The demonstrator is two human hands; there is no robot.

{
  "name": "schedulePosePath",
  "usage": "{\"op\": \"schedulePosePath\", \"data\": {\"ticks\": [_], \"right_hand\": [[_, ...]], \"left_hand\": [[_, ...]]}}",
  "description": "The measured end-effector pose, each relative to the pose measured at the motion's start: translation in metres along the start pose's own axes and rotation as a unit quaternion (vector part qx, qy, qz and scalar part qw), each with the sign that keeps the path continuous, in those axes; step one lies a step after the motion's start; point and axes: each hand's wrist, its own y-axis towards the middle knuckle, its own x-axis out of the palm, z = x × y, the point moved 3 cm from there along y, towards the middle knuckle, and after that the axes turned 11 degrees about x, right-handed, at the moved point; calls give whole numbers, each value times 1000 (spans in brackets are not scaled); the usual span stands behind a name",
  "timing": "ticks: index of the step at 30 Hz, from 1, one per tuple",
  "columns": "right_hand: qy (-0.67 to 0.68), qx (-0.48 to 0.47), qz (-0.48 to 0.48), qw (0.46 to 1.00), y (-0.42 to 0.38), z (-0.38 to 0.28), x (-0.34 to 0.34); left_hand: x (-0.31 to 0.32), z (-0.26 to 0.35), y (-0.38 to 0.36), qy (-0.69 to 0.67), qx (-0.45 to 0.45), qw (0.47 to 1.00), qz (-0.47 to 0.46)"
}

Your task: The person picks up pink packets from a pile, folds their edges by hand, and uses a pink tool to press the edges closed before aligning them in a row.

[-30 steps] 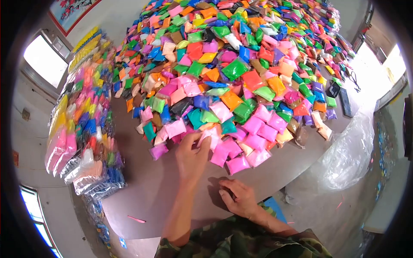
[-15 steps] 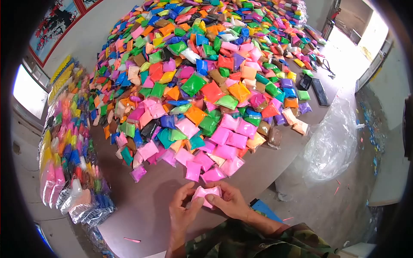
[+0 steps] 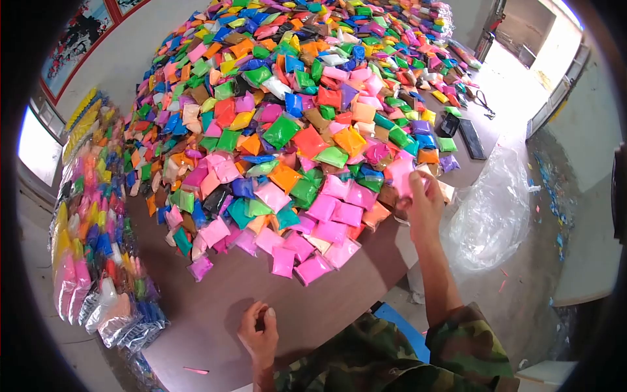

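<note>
My right hand (image 3: 423, 202) is raised at the right edge of the heap, its fingers closed on a light pink packet (image 3: 400, 174). Above the bare front of the brown table (image 3: 222, 326), my left hand (image 3: 259, 332) has its fingers curled, with a gap between thumb and index finger and nothing visible in it. Beyond it, a bright pink packet (image 3: 283, 261) lies at the front of the large heap of coloured packets (image 3: 282, 132).
Bundled bags of coloured packets (image 3: 104, 248) stand along the left side. A clear plastic bag (image 3: 493, 209) hangs at the table's right edge. A black phone-like object (image 3: 471, 139) lies behind it. A blue object (image 3: 401, 326) is beside my right sleeve.
Both hands held a light pink packet together before. Now my right hand has carried a light pink packet up and right, while my left hand has let go and moved slightly down and left.
</note>
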Motion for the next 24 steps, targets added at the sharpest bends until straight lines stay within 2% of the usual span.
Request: {"op": "schedulePosePath", "data": {"ticks": [7,10,12,14,16,20,21,24], "right_hand": [[-72,-65,71,993,85,-30,18],[-137,-98,105,980,148,-34,28],[-239,-113,101,959,203,-16,33],[-337,-141,76,928,211,-14,37],[-434,-178,29,883,184,-23,40],[-465,-204,34,861,149,-23,35],[-453,-277,68,845,146,-19,36],[-447,-307,62,838,135,-17,30]], "left_hand": [[6,10,6,38,53,998,-20],[8,8,6,44,65,997,-21],[7,9,4,49,67,996,-23],[8,10,5,53,74,996,-24],[7,10,4,59,81,995,-25],[7,11,5,66,90,993,-25],[7,11,5,63,84,994,-26],[7,13,6,57,72,995,-28]]}}
